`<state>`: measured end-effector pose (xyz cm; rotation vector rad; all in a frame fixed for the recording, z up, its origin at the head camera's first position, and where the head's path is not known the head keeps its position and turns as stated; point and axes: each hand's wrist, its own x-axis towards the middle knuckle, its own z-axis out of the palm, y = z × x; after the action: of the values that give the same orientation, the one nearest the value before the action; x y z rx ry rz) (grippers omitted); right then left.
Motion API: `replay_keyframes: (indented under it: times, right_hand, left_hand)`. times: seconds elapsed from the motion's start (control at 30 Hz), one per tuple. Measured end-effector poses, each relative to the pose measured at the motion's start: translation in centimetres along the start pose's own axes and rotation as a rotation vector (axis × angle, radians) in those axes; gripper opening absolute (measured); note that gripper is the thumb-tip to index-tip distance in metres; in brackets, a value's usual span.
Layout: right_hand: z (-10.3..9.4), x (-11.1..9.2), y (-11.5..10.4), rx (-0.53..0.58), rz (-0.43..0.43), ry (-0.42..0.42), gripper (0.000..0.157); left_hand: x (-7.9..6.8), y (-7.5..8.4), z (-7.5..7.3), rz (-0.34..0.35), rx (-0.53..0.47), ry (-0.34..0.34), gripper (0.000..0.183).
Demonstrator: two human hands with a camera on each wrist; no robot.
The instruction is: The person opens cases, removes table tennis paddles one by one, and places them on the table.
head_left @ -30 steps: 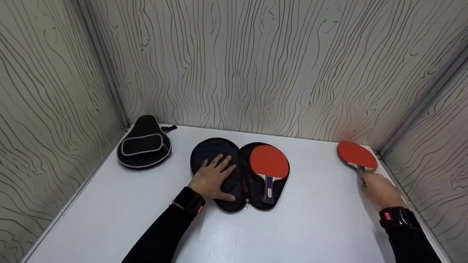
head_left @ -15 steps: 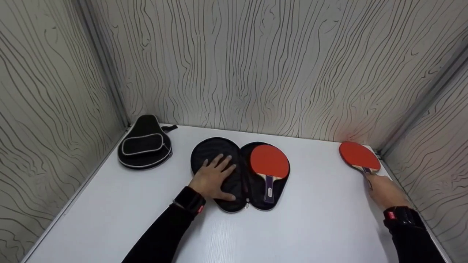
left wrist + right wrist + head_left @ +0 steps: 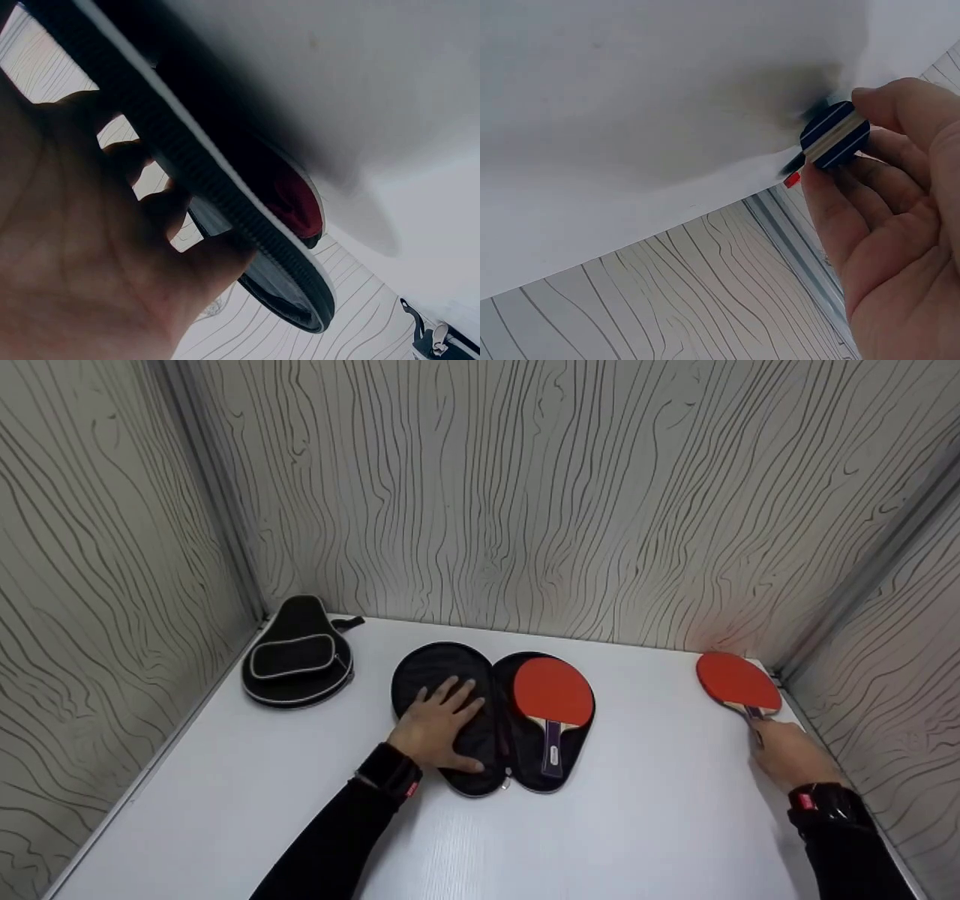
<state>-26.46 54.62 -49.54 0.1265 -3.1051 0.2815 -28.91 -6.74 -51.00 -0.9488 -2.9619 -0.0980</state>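
A black zip case (image 3: 501, 739) lies spread open mid-table, and a red table tennis paddle (image 3: 552, 691) with a dark handle rests in its right half. Over the left half, my left hand (image 3: 433, 729) rests with fingers spread on the dark lining. The left wrist view shows the case's zippered rim (image 3: 217, 165) close against that hand. Far to the right, my right hand (image 3: 793, 751) grips the handle of a second red paddle (image 3: 738, 682). In the right wrist view, thumb and fingers pinch the striped handle end (image 3: 835, 135); the blade is mostly hidden there.
Another black paddle case (image 3: 296, 652), zipped, with a front pocket and a strap, lies at the back left of the white table (image 3: 645, 825). Wood-patterned panels (image 3: 480, 510) enclose the table at the back and both sides.
My right hand and its paddle have shifted slightly to the right, then nearly stopped. My left hand has stayed in place on the case.
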Motion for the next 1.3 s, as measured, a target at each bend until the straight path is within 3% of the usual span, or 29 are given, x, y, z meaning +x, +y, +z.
replay_keyframes:
  times: [0.1, 0.2, 0.4, 0.53, 1.3]
  right_hand:
    - [-1.3, -0.7, -2.2, -0.014, 0.015, -0.011, 0.013]
    - [-1.7, 0.0, -3.0, -0.030, 0.024, -0.022, 0.013]
    - [-1.8, 1.1, -4.4, -0.068, 0.032, -0.035, 0.053]
    - [-1.9, 1.1, -5.9, -0.100, -0.013, 0.026, 0.064]
    - [-1.2, 1.0, -15.4, -0.177, -0.265, 0.270, 0.063]
  left_hand:
    - [0.1, 0.0, 0.0, -0.005, 0.002, -0.008, 0.114]
    - [0.2, 0.0, 0.0, -0.009, 0.000, -0.015, 0.114]
    - [0.2, 0.1, 0.0, -0.013, -0.002, -0.029, 0.114]
    - [0.3, 0.1, 0.0, -0.014, -0.001, -0.031, 0.114]
    - [0.2, 0.1, 0.0, -0.018, 0.044, -0.019, 0.116]
